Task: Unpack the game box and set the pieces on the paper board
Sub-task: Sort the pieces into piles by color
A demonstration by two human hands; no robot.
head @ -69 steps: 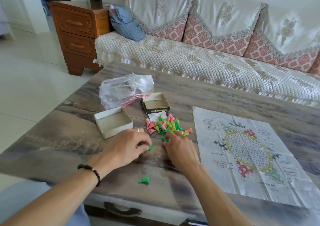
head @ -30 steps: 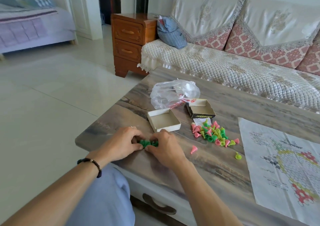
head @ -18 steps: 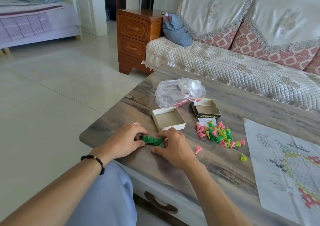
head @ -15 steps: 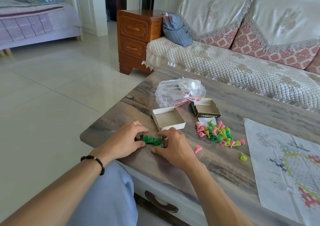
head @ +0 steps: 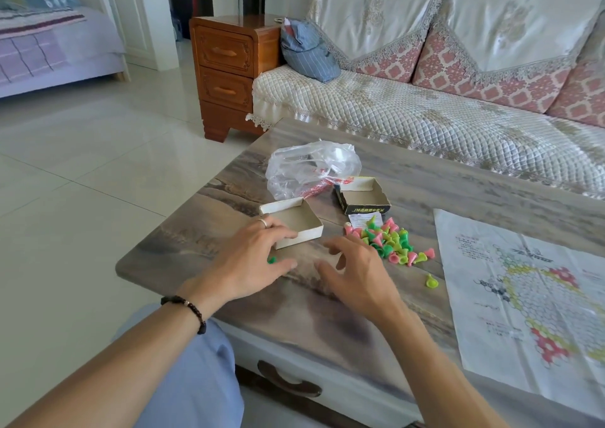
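Observation:
Pink, green and yellow cone pieces (head: 389, 244) lie in a heap on the table, left of the paper board (head: 530, 296) with its printed star grid. One yellow-green piece (head: 431, 282) lies alone near the board's left edge. My left hand (head: 252, 260) rests with loosely spread fingers beside the white box tray (head: 294, 221). A bit of green piece (head: 271, 260) peeks out under its palm. My right hand (head: 353, 273) hovers with fingers spread and holds nothing, just left of the heap. It is slightly blurred.
A black box lid (head: 363, 196) lies open side up behind the heap, with a small paper slip (head: 363, 220) next to it. A crumpled clear plastic bag (head: 311, 169) sits behind the tray. A sofa (head: 425, 113) runs along the table's far side.
Both hands pinched a row of green pieces between them half a second ago. Now they have parted: the right hand moved right toward the heap, and the left hand covers the green pieces.

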